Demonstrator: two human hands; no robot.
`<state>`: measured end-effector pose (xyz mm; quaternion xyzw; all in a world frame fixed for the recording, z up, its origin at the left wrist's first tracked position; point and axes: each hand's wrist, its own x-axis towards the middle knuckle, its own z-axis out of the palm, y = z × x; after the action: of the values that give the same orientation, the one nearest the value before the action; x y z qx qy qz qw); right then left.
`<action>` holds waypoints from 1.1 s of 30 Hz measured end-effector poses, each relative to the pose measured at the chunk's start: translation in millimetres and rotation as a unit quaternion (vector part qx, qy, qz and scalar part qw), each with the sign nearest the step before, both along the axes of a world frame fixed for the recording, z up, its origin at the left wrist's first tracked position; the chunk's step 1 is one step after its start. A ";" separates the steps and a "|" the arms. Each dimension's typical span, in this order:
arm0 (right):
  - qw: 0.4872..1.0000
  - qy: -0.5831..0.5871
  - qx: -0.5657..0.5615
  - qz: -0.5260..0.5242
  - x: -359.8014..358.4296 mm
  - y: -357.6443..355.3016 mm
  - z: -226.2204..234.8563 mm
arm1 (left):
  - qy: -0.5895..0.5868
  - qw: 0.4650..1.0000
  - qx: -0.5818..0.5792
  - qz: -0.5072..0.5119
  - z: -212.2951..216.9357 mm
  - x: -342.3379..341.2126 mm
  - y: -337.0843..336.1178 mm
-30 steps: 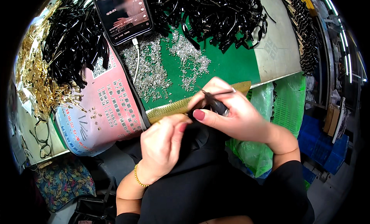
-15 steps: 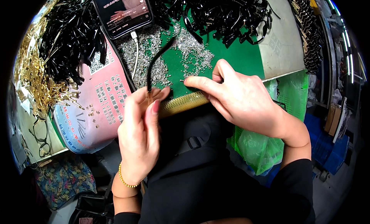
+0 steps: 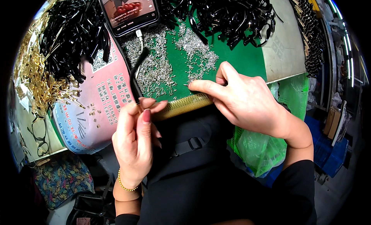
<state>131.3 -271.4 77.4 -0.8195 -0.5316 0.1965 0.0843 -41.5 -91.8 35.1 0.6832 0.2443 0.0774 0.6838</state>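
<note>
Up front, left hand (image 3: 133,142) pinches black temple arm (image 3: 135,76); right hand (image 3: 247,99) grips tiny pin (image 3: 186,85).

The phone (image 3: 129,10) at the top of the frame is cut off by the edge, so only its lower part shows. The black pile (image 3: 228,12) in the upper middle also runs out past the top. The tiny silver pins (image 3: 154,66) in the middle are too small to tell one from another. The right hand (image 3: 247,101) may pinch one, but its fingertip hides it. The left hand (image 3: 135,143) covers the lower end of the black curved piece (image 3: 135,76). The gold bits (image 3: 34,78) at the left blur near the round rim.
</note>
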 end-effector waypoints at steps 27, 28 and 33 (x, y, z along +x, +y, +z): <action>0.712 0.663 -0.092 -0.215 -5.4 53.4 24.7 | -0.004 0.994 0.107 0.012 -14.7 0.8 2.7; 0.712 0.662 -0.086 -0.219 -5.4 52.9 22.7 | -0.009 0.993 0.119 0.009 -15.9 1.7 2.4; 0.722 0.658 -0.069 -0.201 -1.6 53.0 20.6 | -0.070 0.972 0.224 0.015 -22.4 5.0 2.2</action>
<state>129.6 -218.4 98.1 -0.5756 -0.1501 0.7006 0.3940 -36.5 -89.5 12.7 0.8082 0.1823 0.1876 0.5277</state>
